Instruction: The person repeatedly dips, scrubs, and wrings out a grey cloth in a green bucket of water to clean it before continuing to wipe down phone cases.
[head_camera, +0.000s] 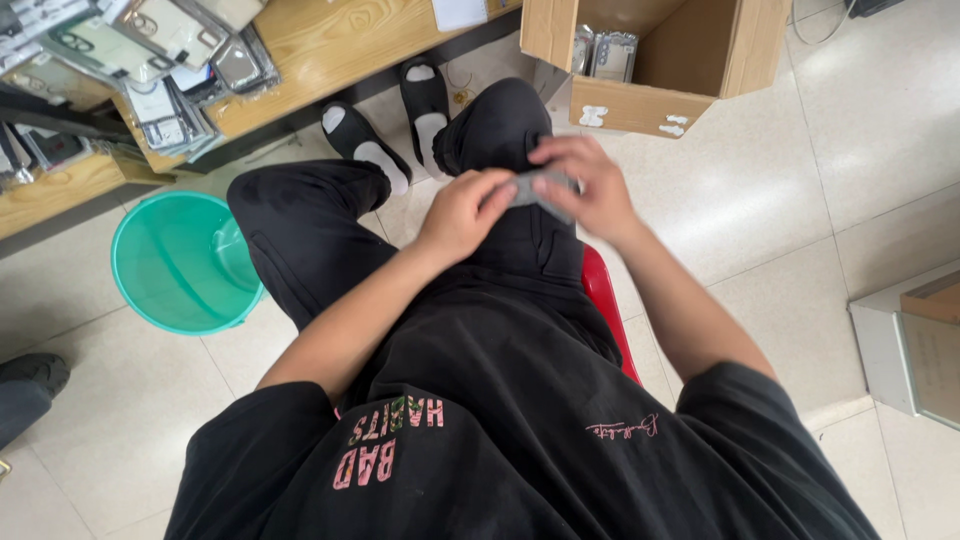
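While both hands pinch grey package, cardboard box ahead

- The small grey item I pinch between my left hand and right hand looks like thin, slightly glossy plastic; I cannot tell more, it is blurred.
- My trousers and shirt are matt black cloth, soft and creased.
- The stool under me shows a red, shiny plastic edge.
- The bucket is smooth green plastic with a mild sheen.
- The box at the floor's far edge is matt brown cardboard.
- The shelf is light, grained wood.
- The packets at its left corner are glossy clear plastic.
- The floor is pale, polished tile, reflecting light.
- The slippers look like matt black foam or rubber.
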